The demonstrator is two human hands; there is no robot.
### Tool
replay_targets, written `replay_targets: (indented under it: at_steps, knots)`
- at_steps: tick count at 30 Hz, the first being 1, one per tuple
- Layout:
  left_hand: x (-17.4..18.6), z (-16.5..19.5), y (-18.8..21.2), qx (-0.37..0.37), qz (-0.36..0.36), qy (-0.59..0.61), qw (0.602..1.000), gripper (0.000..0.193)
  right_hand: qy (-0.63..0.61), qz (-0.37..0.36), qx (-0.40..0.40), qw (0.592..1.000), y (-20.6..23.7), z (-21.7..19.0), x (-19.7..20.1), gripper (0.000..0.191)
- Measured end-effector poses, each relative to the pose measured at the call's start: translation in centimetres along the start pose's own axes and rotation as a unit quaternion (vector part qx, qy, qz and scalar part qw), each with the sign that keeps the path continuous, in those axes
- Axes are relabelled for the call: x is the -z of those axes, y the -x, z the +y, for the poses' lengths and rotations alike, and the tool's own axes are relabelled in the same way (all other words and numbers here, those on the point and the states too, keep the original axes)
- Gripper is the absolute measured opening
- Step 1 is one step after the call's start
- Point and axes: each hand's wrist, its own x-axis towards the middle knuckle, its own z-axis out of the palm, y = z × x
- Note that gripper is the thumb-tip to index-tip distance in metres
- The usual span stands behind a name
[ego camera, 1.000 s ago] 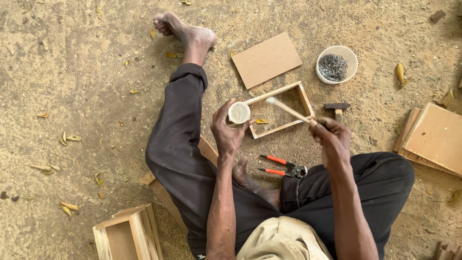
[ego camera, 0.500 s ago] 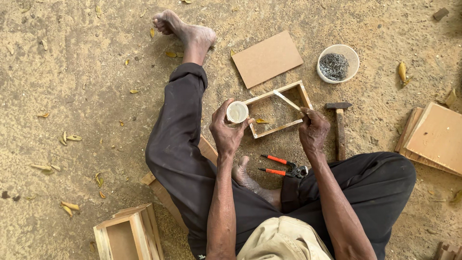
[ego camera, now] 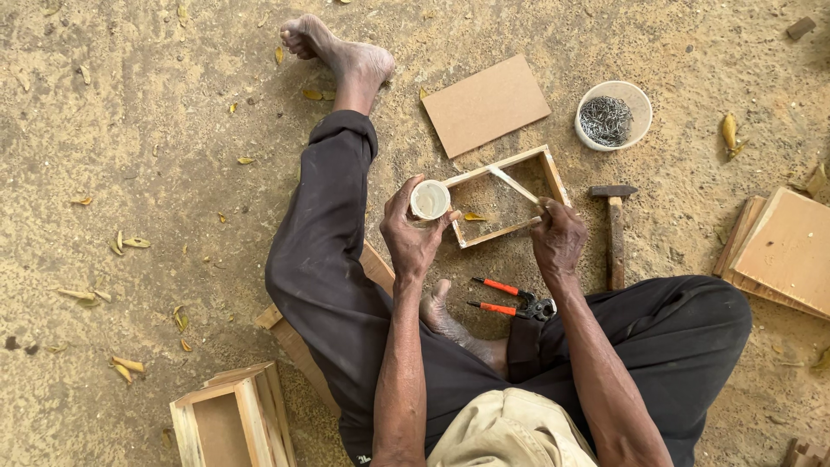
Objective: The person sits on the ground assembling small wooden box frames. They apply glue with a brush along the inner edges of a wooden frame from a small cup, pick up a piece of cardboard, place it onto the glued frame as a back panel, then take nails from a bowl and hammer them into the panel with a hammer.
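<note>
I sit on sandy ground with my left leg stretched out. My left hand holds a small round white cup of pale paste, tilted toward me. My right hand grips a thin wooden stick whose far end reaches into a rectangular wooden frame lying flat on the ground in front of me. The hand rests at the frame's near right corner.
A hammer lies right of the frame, orange-handled pliers by my foot. A white bowl of nails and a flat board lie beyond. Stacked boards sit at right, a wooden box at lower left.
My right hand came down from above the hammer to the frame's near right corner, bringing the stick's tip down inside the frame. The cup in my left hand stayed put.
</note>
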Motion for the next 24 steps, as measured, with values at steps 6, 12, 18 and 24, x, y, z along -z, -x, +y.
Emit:
replay_targets:
  at_steps: [6, 12, 18, 24]
  knots:
    - [-0.1, 0.1, 0.1, -0.005, 0.003, 0.002, 1.000, 0.075, 0.012, -0.015, -0.030, 0.999, -0.2, 0.7, -0.2, 0.012]
    - [-0.3, 0.1, 0.2, -0.004, 0.003, 0.008, 1.000, 0.075, 0.029, -0.061, -0.011, 0.998, 0.2, -1.3, -0.7, 0.012]
    - [-0.7, -1.7, 0.6, -0.022, 0.014, 0.081, 0.996, 0.067, -0.019, -0.082, 0.006, 0.996, 0.5, -4.1, 0.5, 0.015]
    - [-1.5, -1.7, -0.1, -0.022, -0.016, 0.172, 0.985, 0.066, 0.035, -0.067, 0.004, 0.997, -1.6, -4.9, 2.8, 0.027]
